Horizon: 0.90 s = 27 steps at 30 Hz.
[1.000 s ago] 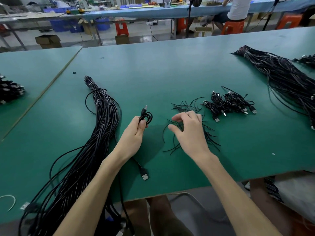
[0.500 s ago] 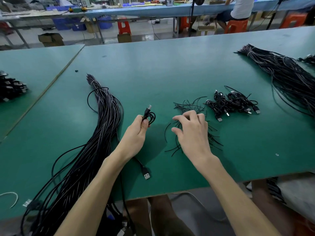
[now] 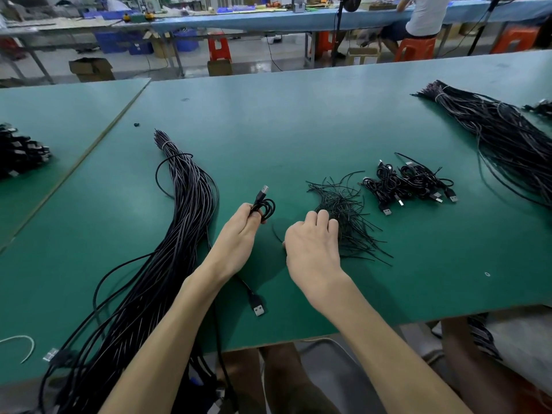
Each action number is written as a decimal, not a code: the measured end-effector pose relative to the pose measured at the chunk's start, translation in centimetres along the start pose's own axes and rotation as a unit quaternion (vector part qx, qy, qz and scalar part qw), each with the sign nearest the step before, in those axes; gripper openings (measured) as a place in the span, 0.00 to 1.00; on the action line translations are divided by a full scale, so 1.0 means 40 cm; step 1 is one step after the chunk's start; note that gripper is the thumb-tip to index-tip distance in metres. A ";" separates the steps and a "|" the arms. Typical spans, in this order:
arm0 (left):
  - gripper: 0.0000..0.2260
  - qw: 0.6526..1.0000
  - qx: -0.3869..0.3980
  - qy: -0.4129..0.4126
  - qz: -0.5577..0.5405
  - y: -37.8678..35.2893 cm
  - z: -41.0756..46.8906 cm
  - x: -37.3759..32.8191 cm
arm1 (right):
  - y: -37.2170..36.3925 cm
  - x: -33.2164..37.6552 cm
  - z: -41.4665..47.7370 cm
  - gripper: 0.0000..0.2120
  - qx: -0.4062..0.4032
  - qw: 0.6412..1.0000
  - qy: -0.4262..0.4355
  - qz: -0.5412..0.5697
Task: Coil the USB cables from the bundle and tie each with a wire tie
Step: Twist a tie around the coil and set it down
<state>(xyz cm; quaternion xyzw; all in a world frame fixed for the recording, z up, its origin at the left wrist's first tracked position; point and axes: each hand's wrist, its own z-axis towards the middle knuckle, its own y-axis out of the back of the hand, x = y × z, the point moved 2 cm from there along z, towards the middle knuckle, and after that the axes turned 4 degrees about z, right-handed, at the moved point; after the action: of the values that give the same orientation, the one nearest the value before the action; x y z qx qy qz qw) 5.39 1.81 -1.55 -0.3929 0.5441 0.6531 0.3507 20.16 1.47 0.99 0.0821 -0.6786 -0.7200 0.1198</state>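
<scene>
Head view, only view.

The left hand sits at the middle of the green table, thumb and fingers clamped on a coiled USB cable. The small coil stands out beyond the fingertips on the far side. One plug points up and away. The cable's other end trails back under the wrist to a second plug, which lies flat near the table's near edge.

The right hand is just right of the left, knuckles up. Its fingers curl down onto the near-left edge of the loose pile of wire ties. The fingertips are hidden under the hand, so I cannot tell whether they pinch a tie or only touch the pile.

The bundle of long black cables lies left of the left hand. It is banded at its far tip and fans out toward the near edge, where it hangs over. A cluster of finished coils lies right of the ties. A second bundle lies well apart at far right. A stack of dark parts, possibly more coils, sits at the left edge.
</scene>
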 end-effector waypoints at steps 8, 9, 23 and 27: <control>0.17 0.999 0.003 0.021 -0.045 0.004 0.007 0.003 | 0.003 -0.001 -0.016 0.15 -0.009 1.000 -0.007 0.027; 0.15 0.998 0.002 0.024 -0.050 0.005 0.008 0.005 | 0.005 -0.010 -0.019 0.12 -0.027 0.998 -0.016 0.063; 0.14 0.974 0.075 0.045 -0.207 -0.001 -0.011 -0.031 | -0.020 0.002 -0.005 0.10 -0.059 0.727 -0.010 0.684; 0.06 0.973 0.104 0.042 -0.200 -0.005 -0.009 -0.031 | -0.041 -0.005 0.000 0.16 -0.034 0.708 -0.027 0.705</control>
<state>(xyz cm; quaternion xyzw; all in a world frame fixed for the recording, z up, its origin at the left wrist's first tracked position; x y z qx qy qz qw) 6.16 1.46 -0.58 -0.4825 0.5339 0.4920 0.4900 20.25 1.61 -0.67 -0.4433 -0.5171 -0.4509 0.5769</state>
